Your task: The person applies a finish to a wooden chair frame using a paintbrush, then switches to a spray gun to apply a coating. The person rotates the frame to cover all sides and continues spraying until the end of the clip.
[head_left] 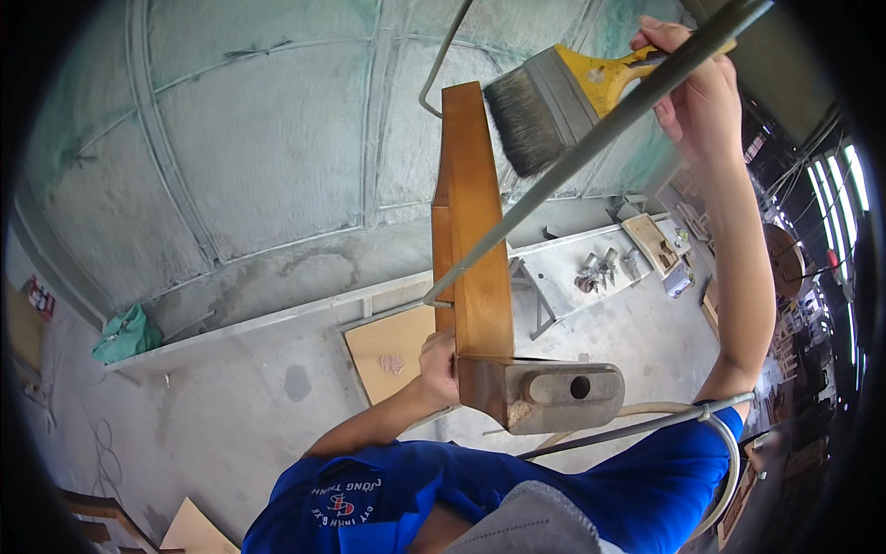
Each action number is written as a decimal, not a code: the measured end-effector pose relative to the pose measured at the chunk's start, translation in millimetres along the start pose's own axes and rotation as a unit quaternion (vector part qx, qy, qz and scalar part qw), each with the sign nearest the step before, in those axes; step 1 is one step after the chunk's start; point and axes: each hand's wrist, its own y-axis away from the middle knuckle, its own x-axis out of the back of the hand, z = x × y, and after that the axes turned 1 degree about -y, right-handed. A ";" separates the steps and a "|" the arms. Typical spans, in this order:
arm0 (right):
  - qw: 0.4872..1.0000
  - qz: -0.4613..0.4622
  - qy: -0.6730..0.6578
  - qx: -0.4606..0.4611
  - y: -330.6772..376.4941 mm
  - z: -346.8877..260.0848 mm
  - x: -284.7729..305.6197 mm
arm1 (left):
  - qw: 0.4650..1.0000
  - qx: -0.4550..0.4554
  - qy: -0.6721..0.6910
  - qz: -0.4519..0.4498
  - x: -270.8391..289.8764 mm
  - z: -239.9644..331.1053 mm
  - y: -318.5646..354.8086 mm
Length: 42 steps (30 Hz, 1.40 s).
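Observation:
My right hand [706, 97] is raised at the upper right, its fingers closed around the yellow handle of a wide paintbrush [544, 111]. The brush has dark bristles, which lie close to the upper right edge of a long brown varnished wooden piece [482, 277]; whether they touch it, I cannot tell. That piece stands out upright in the middle, its near end bearing a rounded raised block with a dark hole. Lower down, my left hand [439, 367] grips the left side of the piece, fingers partly hidden behind it.
A grey metal rod [591, 152] slants in front of the brush, its hooked end at the wood. Another bent rod [441, 65] hangs above. Behind are a pale panelled wall [268, 148], a white table [565, 277] with metal spray guns, a tan board [378, 346] and a green bag [129, 335].

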 end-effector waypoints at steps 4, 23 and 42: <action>0.986 -0.118 0.082 -0.080 -5.8 18.6 3.6 | 0.899 0.383 0.209 0.040 -14.4 -6.1 38.9; 0.975 0.058 0.206 0.062 31.9 -4.7 -17.9 | 0.902 0.391 0.180 0.034 -26.7 -30.7 94.3; 0.993 -0.010 0.100 -0.068 51.1 6.9 17.1 | 0.999 -0.031 -0.005 -0.028 -7.2 11.8 0.1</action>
